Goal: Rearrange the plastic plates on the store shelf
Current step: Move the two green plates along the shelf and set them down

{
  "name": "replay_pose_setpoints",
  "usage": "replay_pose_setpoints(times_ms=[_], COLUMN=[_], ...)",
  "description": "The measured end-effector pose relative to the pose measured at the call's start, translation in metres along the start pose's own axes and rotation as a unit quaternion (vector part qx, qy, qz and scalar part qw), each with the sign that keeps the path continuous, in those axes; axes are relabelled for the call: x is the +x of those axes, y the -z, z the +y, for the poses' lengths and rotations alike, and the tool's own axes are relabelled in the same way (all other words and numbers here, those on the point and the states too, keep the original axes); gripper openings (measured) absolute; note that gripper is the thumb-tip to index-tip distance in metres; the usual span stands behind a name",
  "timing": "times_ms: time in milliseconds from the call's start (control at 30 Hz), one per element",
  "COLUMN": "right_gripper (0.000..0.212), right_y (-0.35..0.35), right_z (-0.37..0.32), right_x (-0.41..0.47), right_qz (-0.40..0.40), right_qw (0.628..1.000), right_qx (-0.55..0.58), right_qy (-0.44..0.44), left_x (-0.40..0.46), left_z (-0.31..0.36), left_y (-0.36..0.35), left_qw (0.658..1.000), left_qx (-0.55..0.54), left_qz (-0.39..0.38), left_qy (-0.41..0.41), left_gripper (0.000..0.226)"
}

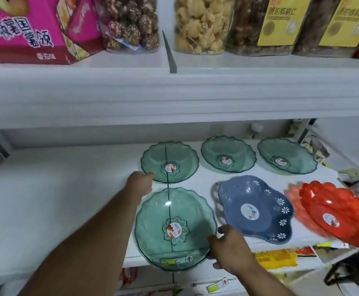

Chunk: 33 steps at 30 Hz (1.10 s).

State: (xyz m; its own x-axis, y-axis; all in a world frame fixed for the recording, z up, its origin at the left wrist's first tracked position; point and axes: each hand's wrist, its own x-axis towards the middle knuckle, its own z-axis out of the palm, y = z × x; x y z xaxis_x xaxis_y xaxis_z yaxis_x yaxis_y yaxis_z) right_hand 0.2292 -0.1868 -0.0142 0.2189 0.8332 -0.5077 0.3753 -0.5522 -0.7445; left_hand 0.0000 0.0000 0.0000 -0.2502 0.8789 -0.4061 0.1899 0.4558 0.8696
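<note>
White lower shelf (56, 189) spans the view, upper shelf (174, 92) above it carrying a pink snack box (31, 28) and clear jars of snacks (202, 24). Six plastic plates on the lower shelf, two rows. Front row: large green plate (159, 212) at left, overhanging the shelf's front edge; blue plate (257, 210) with white flower cutouts in the middle, tilted; red plate (340, 212) at right, blurred, also past the front edge. Back row: three smaller green plates, left (174, 154), middle (229, 150), right (287, 152), each lying flat, apart from one another, round sticker at centre. Right hand (229, 251) is at the large green plate's right rim, grip clamped on that rim, thumb on top and fingers underneath; it sits just beside the blue plate's near edge. Left hand (141, 180) reaches in between the two left-column green plates, fingertips touching the near-left rim of the back-left plate; cannot tell whether its grip is together or apart, fingers are hidden behind the back of the hand. Yellow price tags (276, 257) along the shelf's front edge, below the blue plate.
</note>
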Motion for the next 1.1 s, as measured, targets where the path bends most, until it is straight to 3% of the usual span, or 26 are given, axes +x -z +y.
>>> replay_pose_setpoints(times_ms=[100, 300, 567, 867, 1000, 1100], right_gripper=[0.024, 0.031, 0.018, 0.016, 0.029, 0.033], right_y=[-0.001, 0.004, 0.009, 0.019, 0.029, 0.036], right_z=[-0.001, -0.004, -0.01, -0.015, -0.023, -0.028], right_x=[0.008, 0.007, -0.002, -0.018, -0.029, -0.034], right_qz=[-0.026, -0.043, -0.062, -0.03, -0.026, -0.011], right_qw=[0.997, 0.997, 0.994, 0.995, 0.993, 0.994], right_qx=[0.062, 0.05, 0.075, 0.093, 0.107, 0.1], right_qy=[-0.032, -0.046, -0.043, 0.003, 0.031, 0.051], left_x=[0.008, 0.025, 0.035, 0.024, 0.005, -0.025], left_z=[0.005, 0.0, -0.009, -0.012, -0.015, -0.022], left_y=[-0.005, -0.012, -0.018, 0.027, 0.074, 0.104], left_qw=[0.999, 0.991, 0.986, 0.98, 0.974, 0.955], left_qx=[-0.045, -0.114, -0.15, -0.192, -0.206, -0.255], left_qz=[-0.004, -0.015, -0.033, 0.03, 0.091, 0.138], left_qy=[0.019, 0.063, 0.068, 0.037, 0.026, 0.058], left_gripper=[0.04, 0.037, 0.04, 0.039, 0.007, 0.012])
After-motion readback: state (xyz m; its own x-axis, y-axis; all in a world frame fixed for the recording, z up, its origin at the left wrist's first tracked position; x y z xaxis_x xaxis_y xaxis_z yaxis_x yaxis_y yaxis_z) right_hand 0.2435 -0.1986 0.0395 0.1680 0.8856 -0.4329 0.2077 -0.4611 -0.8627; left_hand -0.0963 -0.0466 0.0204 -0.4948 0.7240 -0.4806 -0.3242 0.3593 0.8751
